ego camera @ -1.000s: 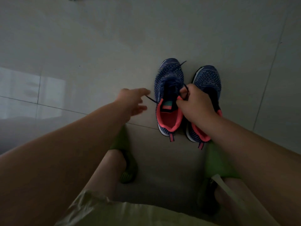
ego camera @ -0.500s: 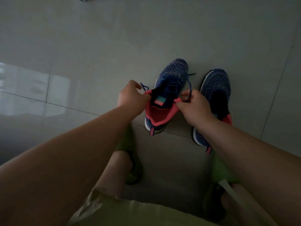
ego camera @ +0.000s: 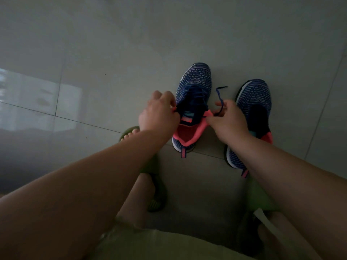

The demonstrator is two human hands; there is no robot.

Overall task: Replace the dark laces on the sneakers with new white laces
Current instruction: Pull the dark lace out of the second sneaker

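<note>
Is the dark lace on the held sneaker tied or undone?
Undone: a loose end of the lace sticks up from the right hand, with no bow on the sneaker.

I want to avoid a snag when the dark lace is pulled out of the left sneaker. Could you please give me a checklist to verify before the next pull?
1. Right hand pinches the loose end of the dark lace: ok.
2. Left hand holds the left sneaker at its collar: ok.
3. Lace end is free, with no knot seen: ok.
4. Lace is out of all the eyelets: not ok, it still crosses the tongue.
5. Right sneaker stands apart from the pull: ok.
6. New white laces are within reach: cannot tell, none is in view.
</note>
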